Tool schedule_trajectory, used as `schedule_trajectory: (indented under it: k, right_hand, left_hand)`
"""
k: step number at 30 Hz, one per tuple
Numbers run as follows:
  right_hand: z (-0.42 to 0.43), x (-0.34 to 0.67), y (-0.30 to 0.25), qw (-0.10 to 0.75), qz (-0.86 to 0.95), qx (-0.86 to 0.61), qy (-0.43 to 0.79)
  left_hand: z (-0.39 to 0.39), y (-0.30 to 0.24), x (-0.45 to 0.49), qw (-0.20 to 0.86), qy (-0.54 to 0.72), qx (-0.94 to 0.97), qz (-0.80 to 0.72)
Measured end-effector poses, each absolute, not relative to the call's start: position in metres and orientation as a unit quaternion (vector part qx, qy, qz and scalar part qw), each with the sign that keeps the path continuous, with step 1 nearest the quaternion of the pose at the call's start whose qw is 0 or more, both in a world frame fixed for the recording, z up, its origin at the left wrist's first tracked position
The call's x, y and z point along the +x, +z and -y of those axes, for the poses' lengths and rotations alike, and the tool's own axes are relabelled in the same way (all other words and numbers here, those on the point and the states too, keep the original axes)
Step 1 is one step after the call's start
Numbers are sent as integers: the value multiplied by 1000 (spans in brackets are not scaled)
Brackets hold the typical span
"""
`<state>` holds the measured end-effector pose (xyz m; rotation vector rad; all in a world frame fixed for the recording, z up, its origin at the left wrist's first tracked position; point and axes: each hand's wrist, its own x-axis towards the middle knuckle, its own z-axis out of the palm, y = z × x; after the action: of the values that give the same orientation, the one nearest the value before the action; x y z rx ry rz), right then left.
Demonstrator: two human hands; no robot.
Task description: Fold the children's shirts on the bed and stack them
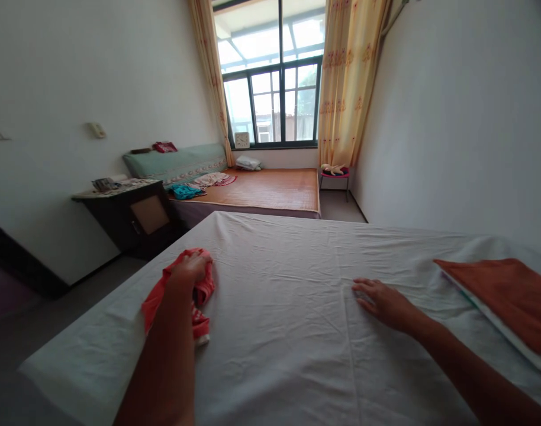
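My left hand (194, 264) is on a crumpled coral-red garment (205, 290) at the left side of a white-sheeted surface (279, 319). Its fingers curl down into the cloth, and my forearm hides part of the garment. White marks and a pale edge show at the garment's near end. Over the sheet to the right, my right hand (383, 302) is palm down with its fingers apart and nothing in them. Farther right lies a flat, folded stack of cloth (510, 299), rust-orange on top with white beneath.
Beyond the sheet stands a bed with a brown mat (270, 186), bearing a teal cloth (186, 191) and a pale pink one (215, 180). A dark cabinet (137, 219) stands at the left. By the curtain, a small stool (335, 174) holds a doll-like object.
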<state>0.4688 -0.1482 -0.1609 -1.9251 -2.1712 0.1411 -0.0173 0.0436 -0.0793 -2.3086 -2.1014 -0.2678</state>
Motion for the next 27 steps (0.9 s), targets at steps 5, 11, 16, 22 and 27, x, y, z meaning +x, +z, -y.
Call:
schedule_trajectory:
  k: [5, 11, 16, 22, 27]
  right_hand:
    - [133, 423, -144, 162, 778, -598, 105]
    - [136, 366, -134, 358, 758, -505, 205]
    - [138, 381, -132, 527, 629, -515, 248]
    - [137, 482, -145, 552, 408, -671, 281]
    - [146, 550, -145, 426, 397, -785, 213]
  left_hand:
    - [-38, -75, 3, -94, -98, -776, 616]
    - [11, -62, 125, -284, -225, -837, 409]
    - [47, -55, 188, -498, -324, -788, 163]
    - [17, -58, 149, -375, -149, -880, 253]
    - [1, -87, 133, -155, -19, -927, 342]
